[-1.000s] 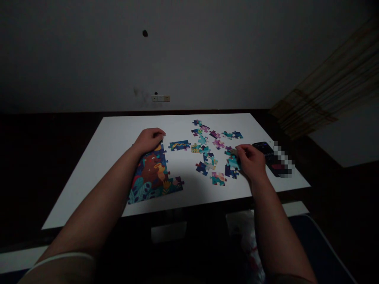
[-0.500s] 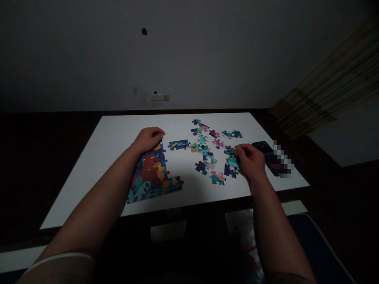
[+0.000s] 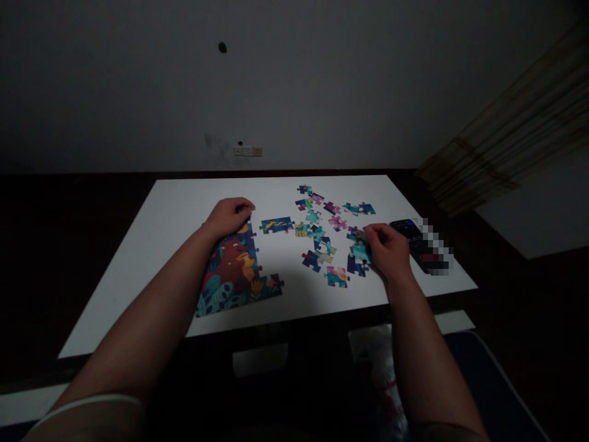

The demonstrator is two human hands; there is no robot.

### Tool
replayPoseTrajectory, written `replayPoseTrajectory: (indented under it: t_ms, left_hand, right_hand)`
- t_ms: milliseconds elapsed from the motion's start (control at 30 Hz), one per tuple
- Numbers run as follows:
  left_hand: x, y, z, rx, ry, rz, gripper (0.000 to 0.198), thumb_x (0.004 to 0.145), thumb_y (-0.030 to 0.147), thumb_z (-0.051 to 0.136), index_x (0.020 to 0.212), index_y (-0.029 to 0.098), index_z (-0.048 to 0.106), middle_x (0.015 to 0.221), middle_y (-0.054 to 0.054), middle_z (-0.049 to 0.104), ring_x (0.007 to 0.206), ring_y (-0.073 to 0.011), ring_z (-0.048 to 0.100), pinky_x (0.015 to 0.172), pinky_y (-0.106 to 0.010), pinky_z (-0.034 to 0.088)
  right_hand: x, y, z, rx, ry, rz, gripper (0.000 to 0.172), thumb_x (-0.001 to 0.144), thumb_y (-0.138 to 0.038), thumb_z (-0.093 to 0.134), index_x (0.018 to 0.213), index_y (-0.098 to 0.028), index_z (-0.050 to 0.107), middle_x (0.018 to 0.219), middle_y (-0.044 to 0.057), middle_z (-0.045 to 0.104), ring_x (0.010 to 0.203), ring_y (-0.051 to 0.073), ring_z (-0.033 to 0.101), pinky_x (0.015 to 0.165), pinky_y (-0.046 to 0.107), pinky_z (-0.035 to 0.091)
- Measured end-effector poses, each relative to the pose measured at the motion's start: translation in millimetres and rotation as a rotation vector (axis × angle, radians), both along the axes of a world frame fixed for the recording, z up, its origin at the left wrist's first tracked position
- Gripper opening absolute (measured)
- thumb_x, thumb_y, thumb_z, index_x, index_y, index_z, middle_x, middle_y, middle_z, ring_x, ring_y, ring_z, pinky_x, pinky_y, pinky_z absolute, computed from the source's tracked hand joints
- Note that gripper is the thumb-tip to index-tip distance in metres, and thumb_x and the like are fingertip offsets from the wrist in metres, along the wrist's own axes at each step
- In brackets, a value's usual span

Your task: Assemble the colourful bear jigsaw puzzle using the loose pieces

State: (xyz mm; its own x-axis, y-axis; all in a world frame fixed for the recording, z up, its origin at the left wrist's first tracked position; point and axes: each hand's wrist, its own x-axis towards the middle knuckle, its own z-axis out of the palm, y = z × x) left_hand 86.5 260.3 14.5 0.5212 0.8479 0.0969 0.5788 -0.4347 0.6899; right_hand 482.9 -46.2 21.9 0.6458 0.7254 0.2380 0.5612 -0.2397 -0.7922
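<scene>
A partly joined jigsaw puzzle (image 3: 232,270) with a brown bear lies at the left of the white table (image 3: 138,245). My left hand (image 3: 230,216) rests over its top edge, fingers curled together; what they hold, if anything, is hidden. My right hand (image 3: 389,245) is at the right side of the loose pieces, thumb and forefinger pinched on the edge of a teal and dark puzzle piece (image 3: 355,235). Just below it lie a teal piece (image 3: 359,253) and a dark blue piece (image 3: 357,266). A joined blue and yellow strip (image 3: 277,225) sits between my hands.
Several loose pieces (image 3: 337,222) are spread over the middle and right of the table. A dark phone (image 3: 407,230), partly pixelated, lies beyond my right hand. Clear plastic wrapping (image 3: 381,362) is below the table's front edge. A wall with sockets (image 3: 247,151) stands behind.
The view has shifted very slightly. Both hands and the puzzle pieces keep their places on the table.
</scene>
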Motion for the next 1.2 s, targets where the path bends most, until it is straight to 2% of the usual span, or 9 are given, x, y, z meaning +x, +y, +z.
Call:
replayPoseTrajectory:
  t_ms: [167,267,333,500,767,933,1100,1200]
  left_hand:
    - [0,-1,1.6,0.007,0.003,-0.009,0.032,0.101,0.044,0.081,0.120,0.027,0.100,0.108,-0.011,0.096,0.101,-0.0323,0.084,0.099,-0.045,0.067]
    - [0,-2,2.3,0.008,0.004,-0.001,0.032,0.101,0.043,0.081,0.120,0.026,0.101,0.106,-0.010,0.095,0.099,-0.0320,0.084,0.099,-0.044,0.067]
    - [1,-2,2.4,0.000,0.001,0.005,0.033,0.101,0.043,0.081,0.120,0.026,0.101,0.105,-0.010,0.095,0.098,-0.0317,0.084,0.098,-0.044,0.067]
    - [0,-2,2.0,0.000,0.006,0.003,0.033,0.102,0.042,0.081,0.122,0.025,0.101,0.109,-0.011,0.096,0.100,-0.0316,0.084,0.101,-0.045,0.068]
    - [0,1,-2.1,0.002,0.033,-0.006,0.038,0.105,0.044,0.076,0.127,0.024,0.100,0.109,-0.010,0.095,0.101,-0.0314,0.084,0.101,-0.044,0.067]
    - [-1,1,-1.9,0.009,0.036,-0.011,0.037,0.106,0.043,0.077,0.128,0.024,0.100,0.109,-0.010,0.096,0.099,-0.0304,0.084,0.100,-0.044,0.068]
    - [0,0,-0.8,0.009,0.029,-0.003,0.035,0.107,0.039,0.077,0.128,0.024,0.101,0.115,-0.012,0.097,0.106,-0.0318,0.086,0.105,-0.045,0.067]
    - [2,-2,-0.1,0.001,0.035,-0.003,0.036,0.107,0.036,0.076,0.130,0.023,0.101,0.115,-0.011,0.097,0.105,-0.0309,0.086,0.106,-0.045,0.067]
  right_hand:
    - [-2,-1,4.6,0.008,-0.005,0.005,0.044,0.101,-0.076,0.081,0.101,-0.032,0.087,0.096,0.014,0.090,0.094,0.042,0.085,0.090,0.060,0.071]
    - [-6,-1,9.8,-0.016,0.015,-0.005,0.044,0.100,-0.079,0.085,0.096,-0.035,0.086,0.098,0.016,0.091,0.096,0.045,0.084,0.089,0.061,0.071]
    - [-6,0,10.9,-0.016,0.020,-0.003,0.045,0.100,-0.079,0.085,0.094,-0.035,0.085,0.098,0.015,0.091,0.096,0.043,0.082,0.086,0.058,0.070]
    - [-3,0,3.8,0.009,0.003,0.013,0.048,0.103,-0.073,0.081,0.104,-0.026,0.086,0.094,0.010,0.087,0.091,0.034,0.078,0.087,0.048,0.064]
    - [0,2,-5.7,0.039,-0.022,0.011,0.038,0.107,-0.065,0.078,0.104,-0.029,0.088,0.093,0.011,0.086,0.088,0.034,0.077,0.086,0.050,0.062]
    - [-3,2,-0.8,0.031,-0.012,0.005,0.030,0.110,-0.057,0.081,0.102,-0.029,0.088,0.095,0.011,0.087,0.090,0.035,0.079,0.088,0.050,0.063]
    - [-11,2,5.6,-0.023,-0.028,-0.037,0.021,0.115,-0.042,0.080,0.102,-0.028,0.087,0.098,0.014,0.088,0.091,0.032,0.079,0.091,0.049,0.061]
    - [-15,3,7.4,-0.025,-0.070,0.002,0.022,0.117,-0.043,0.078,0.101,-0.030,0.087,0.100,0.016,0.089,0.090,0.032,0.078,0.093,0.052,0.060]
